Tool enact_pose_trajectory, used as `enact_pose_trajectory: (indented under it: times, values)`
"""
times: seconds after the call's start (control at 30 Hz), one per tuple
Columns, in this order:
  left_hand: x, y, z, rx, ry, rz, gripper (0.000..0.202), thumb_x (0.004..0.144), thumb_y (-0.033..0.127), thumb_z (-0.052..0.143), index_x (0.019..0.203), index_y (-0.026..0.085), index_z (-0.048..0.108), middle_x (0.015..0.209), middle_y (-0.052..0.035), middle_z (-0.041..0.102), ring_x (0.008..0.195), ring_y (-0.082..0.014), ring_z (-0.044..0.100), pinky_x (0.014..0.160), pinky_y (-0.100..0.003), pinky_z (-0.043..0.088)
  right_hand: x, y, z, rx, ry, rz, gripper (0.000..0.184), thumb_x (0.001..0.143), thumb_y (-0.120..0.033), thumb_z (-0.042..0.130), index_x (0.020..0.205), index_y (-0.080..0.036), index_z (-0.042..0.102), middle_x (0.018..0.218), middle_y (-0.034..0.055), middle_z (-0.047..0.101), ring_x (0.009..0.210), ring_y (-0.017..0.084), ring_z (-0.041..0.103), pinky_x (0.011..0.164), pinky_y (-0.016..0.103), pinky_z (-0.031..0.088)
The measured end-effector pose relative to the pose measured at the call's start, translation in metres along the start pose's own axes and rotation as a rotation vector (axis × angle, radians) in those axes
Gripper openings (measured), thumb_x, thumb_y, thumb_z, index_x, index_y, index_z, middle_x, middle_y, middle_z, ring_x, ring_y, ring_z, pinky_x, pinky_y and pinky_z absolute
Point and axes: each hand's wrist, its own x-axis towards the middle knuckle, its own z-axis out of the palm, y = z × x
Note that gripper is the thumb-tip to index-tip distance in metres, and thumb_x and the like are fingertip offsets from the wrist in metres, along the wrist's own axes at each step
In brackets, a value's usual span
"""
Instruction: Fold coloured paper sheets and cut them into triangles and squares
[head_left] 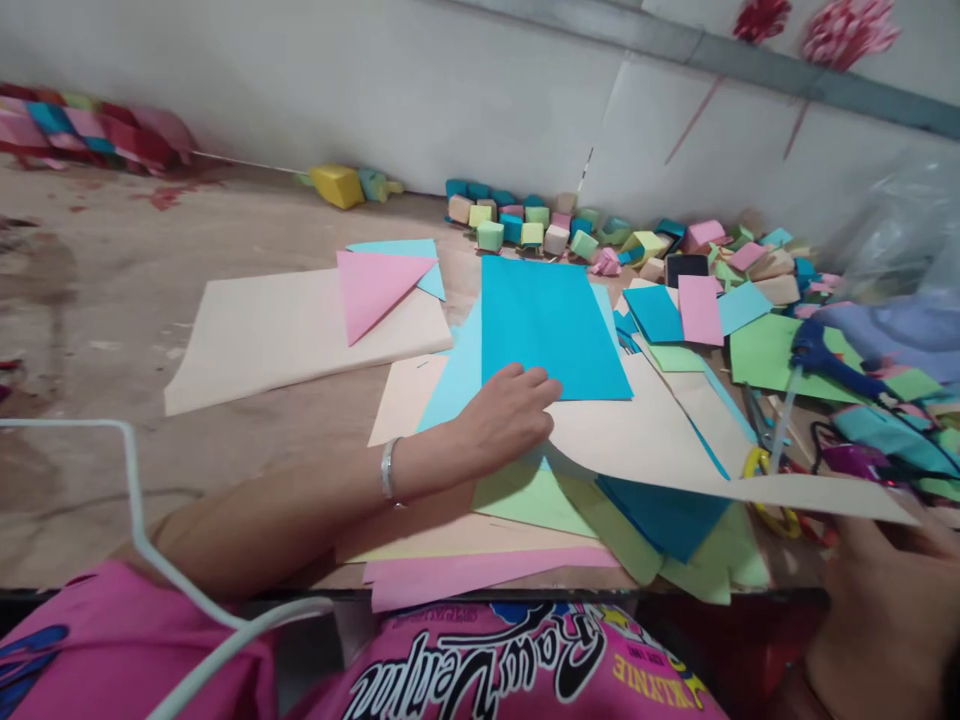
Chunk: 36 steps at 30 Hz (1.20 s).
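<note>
My left hand [510, 420] is closed, its curled fingers at the left end of a long cream paper sheet [637, 440]. My right hand [885, 590], partly cut off at the frame's edge, grips the sheet's right end, which is raised and bowed. Just beyond my left fingers lies a dark blue paper sheet [555, 330], over a light blue one [454, 385]. Beneath the cream sheet are green paper [532, 503], another dark blue piece [667, 515] and a pink strip [487, 575].
Scissors with yellow handles [761, 470] and a blue glue gun [832, 360] lie at the right among paper scraps. Small paper cubes [517, 225] line the wall. A pink triangle [379, 290] rests on cream paper [262, 335]. A white cable [135, 500] crosses the left.
</note>
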Motion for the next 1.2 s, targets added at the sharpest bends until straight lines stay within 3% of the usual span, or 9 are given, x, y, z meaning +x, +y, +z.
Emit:
enact_pose_trajectory:
  times: [0.1, 0.2, 0.3, 0.43, 0.6, 0.83, 1.03, 1.2]
  values:
    - [-0.003, 0.001, 0.005, -0.010, -0.057, -0.086, 0.030, 0.084, 0.001, 0.051, 0.058, 0.017, 0.051, 0.066, -0.0057, 0.050, 0.066, -0.0181, 0.039, 0.055, -0.035, 0.017, -0.007, -0.005, 0.002, -0.069, -0.029, -0.052, 0.018, 0.059, -0.026, 0.073, 0.075, -0.031, 0.077, 0.063, 0.0023, 0.062, 0.052, 0.022, 0.056, 0.048, 0.039, 0.047]
    - [-0.008, 0.004, 0.012, -0.047, -0.099, -0.067, 0.023, 0.087, 0.025, 0.063, 0.067, 0.016, 0.057, 0.069, -0.0061, 0.053, 0.069, -0.0185, 0.042, 0.054, -0.034, 0.019, -0.008, 0.000, 0.002, -0.025, -0.010, -0.014, 0.020, 0.057, -0.026, 0.076, 0.076, -0.030, 0.078, 0.066, 0.0022, 0.065, 0.050, 0.020, 0.057, 0.046, 0.036, 0.048]
    - [-0.011, 0.004, 0.016, -0.075, -0.103, -0.052, 0.037, 0.079, 0.050, 0.070, 0.074, 0.015, 0.059, 0.076, -0.0072, 0.055, 0.074, -0.0201, 0.046, 0.055, -0.033, 0.022, -0.004, 0.009, 0.003, 0.066, -0.012, 0.035, 0.020, 0.052, -0.023, 0.077, 0.073, -0.026, 0.077, 0.067, 0.0032, 0.067, 0.050, 0.020, 0.061, 0.050, 0.035, 0.053]
    - [-0.009, -0.001, 0.009, -0.139, -0.184, -0.056, 0.048, 0.069, 0.057, 0.076, 0.087, 0.015, 0.063, 0.082, -0.0069, 0.056, 0.077, -0.0210, 0.047, 0.057, -0.031, 0.026, 0.003, 0.009, 0.006, 0.176, -0.033, 0.141, 0.018, 0.047, -0.020, 0.077, 0.063, -0.022, 0.071, 0.060, 0.0024, 0.064, 0.046, 0.018, 0.060, 0.050, 0.034, 0.055]
    - [-0.005, 0.004, -0.002, -0.220, -0.204, 0.021, 0.052, 0.065, 0.053, 0.081, 0.097, 0.015, 0.064, 0.087, -0.0073, 0.057, 0.080, -0.0223, 0.049, 0.060, -0.031, 0.031, 0.004, -0.001, 0.006, 0.198, -0.082, 0.168, 0.014, 0.049, -0.020, 0.073, 0.062, -0.022, 0.067, 0.060, 0.0006, 0.062, 0.045, 0.019, 0.059, 0.047, 0.036, 0.055]
    - [-0.004, 0.045, 0.006, -0.486, 0.010, 0.327, 0.030, 0.083, 0.050, 0.066, 0.084, 0.020, 0.065, 0.091, -0.0059, 0.059, 0.082, -0.0189, 0.049, 0.066, -0.032, 0.036, -0.003, -0.006, 0.006, 0.232, -0.131, 0.187, 0.016, 0.050, -0.019, 0.074, 0.063, -0.018, 0.066, 0.062, -0.0011, 0.063, 0.047, 0.014, 0.059, 0.049, 0.028, 0.055]
    - [0.006, 0.090, 0.018, -0.323, 0.081, 0.328, 0.018, 0.089, 0.028, 0.059, 0.075, 0.018, 0.060, 0.078, -0.0066, 0.057, 0.073, -0.0195, 0.047, 0.057, -0.034, 0.026, -0.010, -0.019, 0.014, 0.214, -0.194, 0.194, 0.016, 0.053, -0.020, 0.074, 0.067, -0.017, 0.067, 0.060, 0.0003, 0.065, 0.045, 0.017, 0.062, 0.046, 0.027, 0.055]
    - [0.010, 0.104, 0.018, -0.230, 0.099, 0.391, 0.015, 0.088, 0.019, 0.056, 0.075, 0.015, 0.062, 0.074, -0.0087, 0.056, 0.067, -0.0196, 0.046, 0.053, -0.034, 0.021, -0.008, -0.017, 0.016, 0.208, -0.230, 0.192, 0.017, 0.052, -0.020, 0.074, 0.068, -0.020, 0.068, 0.064, 0.0004, 0.066, 0.046, 0.016, 0.062, 0.046, 0.027, 0.056]
